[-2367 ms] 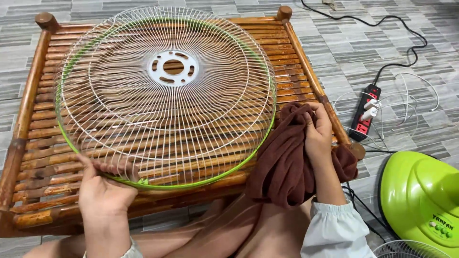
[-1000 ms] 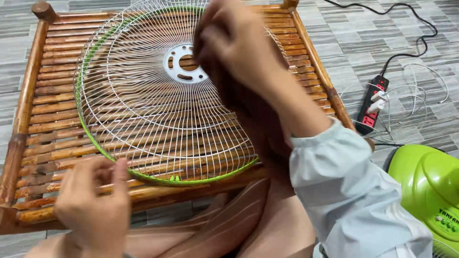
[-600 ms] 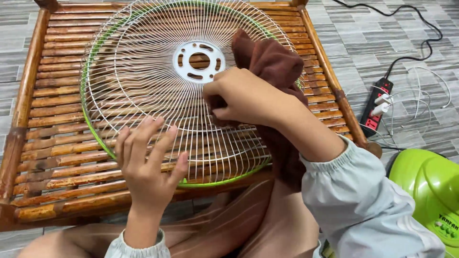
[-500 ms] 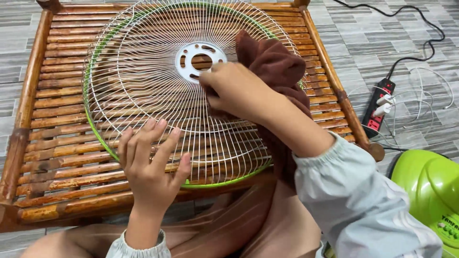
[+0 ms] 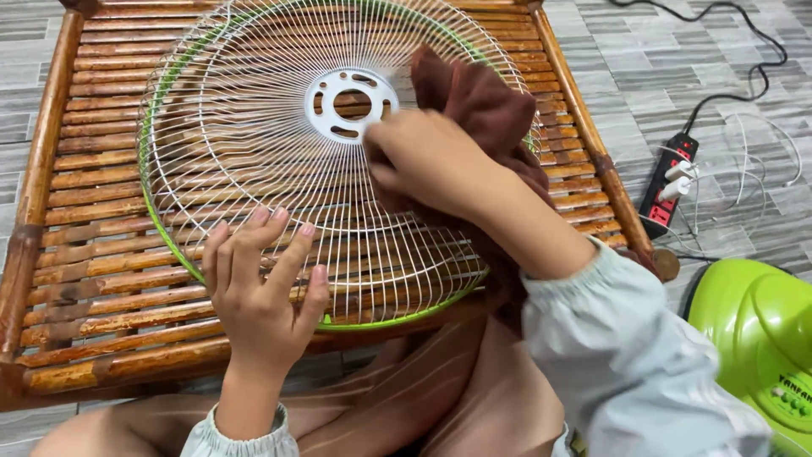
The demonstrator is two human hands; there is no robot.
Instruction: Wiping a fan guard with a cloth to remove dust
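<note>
Grey tiled floor [image 5: 677, 59], one slatted bamboo table [image 5: 93, 178] on it. One wire fan guard [image 5: 254, 161] with a green rim lies flat on the slats, its white hub plate [image 5: 351, 103] near the middle.

Your left hand [image 5: 262, 296] rests on the guard's near edge, fingers spread wide, holding nothing. Your right hand [image 5: 427, 161] presses one dark brown cloth [image 5: 482, 106] onto the wires just right of the hub; fingers look curled into the cloth, though they're partly hidden.

Right of the table: one power strip [image 5: 668, 182] with white plugs in it, a black cable [image 5: 736, 59], one green fan body [image 5: 757, 338] at the frame edge.
</note>
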